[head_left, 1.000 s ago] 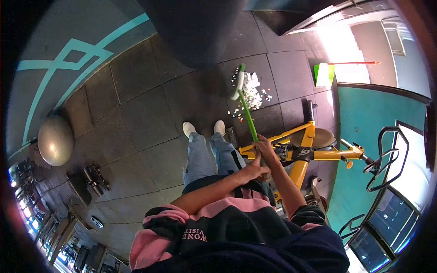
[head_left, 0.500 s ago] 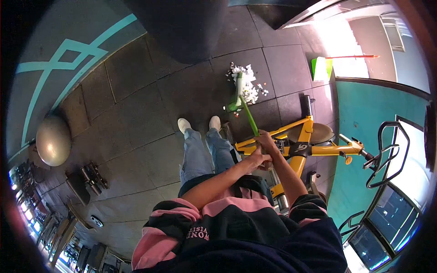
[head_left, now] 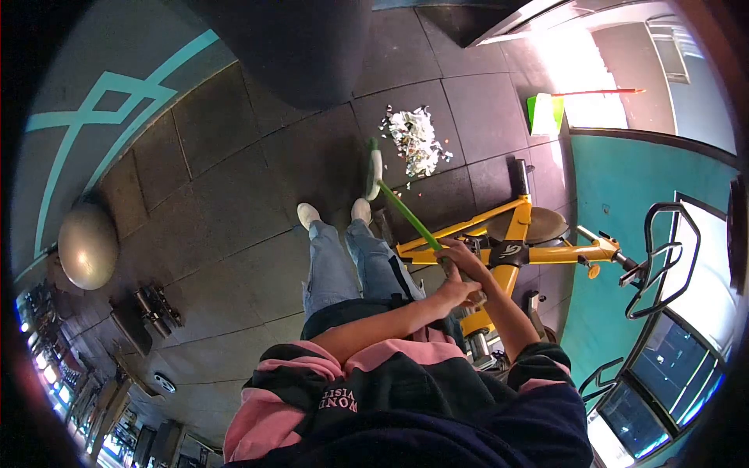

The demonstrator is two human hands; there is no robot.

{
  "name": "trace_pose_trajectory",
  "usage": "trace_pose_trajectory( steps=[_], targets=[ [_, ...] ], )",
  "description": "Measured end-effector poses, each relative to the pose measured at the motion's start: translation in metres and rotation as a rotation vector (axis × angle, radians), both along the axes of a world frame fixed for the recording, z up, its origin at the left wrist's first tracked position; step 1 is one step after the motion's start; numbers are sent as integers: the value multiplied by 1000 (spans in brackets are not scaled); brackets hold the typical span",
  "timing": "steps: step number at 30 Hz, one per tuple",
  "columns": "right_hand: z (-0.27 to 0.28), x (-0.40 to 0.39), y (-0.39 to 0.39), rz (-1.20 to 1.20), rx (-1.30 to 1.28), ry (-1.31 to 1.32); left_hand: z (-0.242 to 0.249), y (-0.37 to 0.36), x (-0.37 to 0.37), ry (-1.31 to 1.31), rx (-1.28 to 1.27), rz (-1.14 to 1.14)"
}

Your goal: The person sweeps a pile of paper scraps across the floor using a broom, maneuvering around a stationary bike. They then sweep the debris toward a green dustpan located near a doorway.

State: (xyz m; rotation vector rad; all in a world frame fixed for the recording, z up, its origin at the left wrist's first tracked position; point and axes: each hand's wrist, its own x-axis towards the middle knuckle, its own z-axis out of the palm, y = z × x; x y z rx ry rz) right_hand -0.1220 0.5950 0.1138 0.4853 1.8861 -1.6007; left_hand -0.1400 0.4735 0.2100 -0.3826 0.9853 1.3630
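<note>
A broom with a green handle (head_left: 409, 214) slants down toward the floor, where its white-and-green head (head_left: 375, 173) rests just left of the litter. My right hand (head_left: 463, 260) is wrapped round the upper handle. Closer to my body, my left hand (head_left: 456, 292) grips the same handle near its end, with my forearm reaching across my front. A pile of white paper scraps (head_left: 415, 140) lies on the dark floor tiles, with small bits scattered round it. The broom head stands slightly apart from the main pile, near my shoes (head_left: 361, 210).
A yellow exercise bike (head_left: 511, 253) stands close on my right. Beyond it, a green dustpan (head_left: 545, 115) with an orange-red stick lies near the bright doorway. A large dark rounded object (head_left: 292, 54) is ahead. A silver exercise ball (head_left: 89, 246) sits by the left wall.
The broom head has come off the paper pile, moving left and slightly toward my feet. Both hands have kept hold of the handle. More of the scraps now show.
</note>
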Motion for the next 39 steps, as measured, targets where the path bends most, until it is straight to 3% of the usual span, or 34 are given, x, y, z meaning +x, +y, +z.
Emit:
trace_pose_trajectory(
  steps=[2,4,6,7,10,12,14,15,16,18,19,21,22,24,27,28,30,32,34,36,38,39],
  targets=[
    [-31,-4,-3,195,124,-100,-3,-10,-16,-108,-13,32],
    [-37,-14,-8,224,109,-61,-10,-18,-22,-164,66,93],
    [-38,-27,-24,-151,255,-230,-24,-24,-18,-176,87,114],
    [-40,-32,-23,-95,349,-252,-26,-27,-23,-175,121,122],
    [-35,-23,-21,-203,334,-161,-15,-28,-24,-130,126,59],
    [1,-27,-22,-208,313,-308,-6,-24,-14,-90,101,-13],
    [21,-19,-16,-196,160,-276,-6,-13,6,-33,166,48],
    [33,-16,-15,-210,78,-178,-31,-3,31,143,88,-33],
    [32,-12,-12,-211,81,-178,-23,-1,28,143,91,-33],
    [17,-2,-7,58,141,269,-2,1,12,108,1,2],
    [-6,4,-2,56,141,269,-4,0,6,108,1,0],
    [-59,6,10,493,254,507,-11,-4,-11,-124,-16,62],
    [-64,-2,9,490,250,508,-16,-7,-18,-124,-21,60],
    [-71,-23,-4,65,130,-159,-25,-13,-31,-87,-29,66],
    [-69,-43,-23,-157,252,-329,-40,-27,-37,-119,73,120],
    [-64,-45,-27,-158,250,-326,-45,-31,-39,-129,110,104],
    [-48,-38,-36,-99,529,77,-24,-39,-45,-84,79,19],
    [-27,-33,-42,-104,481,-74,-15,-47,-29,-46,116,4],
    [3,-32,-43,-238,199,-175,-15,-46,-14,-29,163,18],
    [21,-33,-45,-266,138,-212,-28,-42,4,269,185,26],
    [5,-24,-43,-41,-35,46,-15,-41,-5,250,124,-53],
    [-6,-19,-46,-49,-6,93,-7,-41,-15,103,71,-11]
  ],
)
